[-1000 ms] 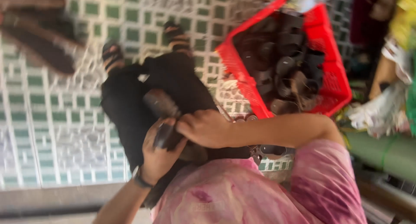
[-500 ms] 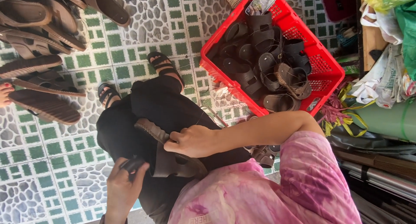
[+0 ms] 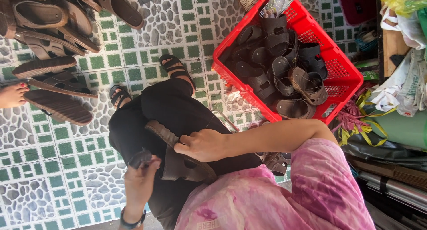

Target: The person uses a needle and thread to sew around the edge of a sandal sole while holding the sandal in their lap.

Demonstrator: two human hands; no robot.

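Head view: at lower centre, the right hand [image 3: 202, 144] grips a brown sandal [image 3: 180, 161] lying across the lap, fingers curled over its edge. Lower left, the left hand [image 3: 140, 181] pinches a small dark strap piece [image 3: 140, 158]. Upper right, a red basket [image 3: 342, 74] holds dark sandals [image 3: 280, 65].

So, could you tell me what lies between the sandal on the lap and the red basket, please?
In the head view, the right hand and forearm cross above the sandal; then comes patterned tile floor up to the red basket.
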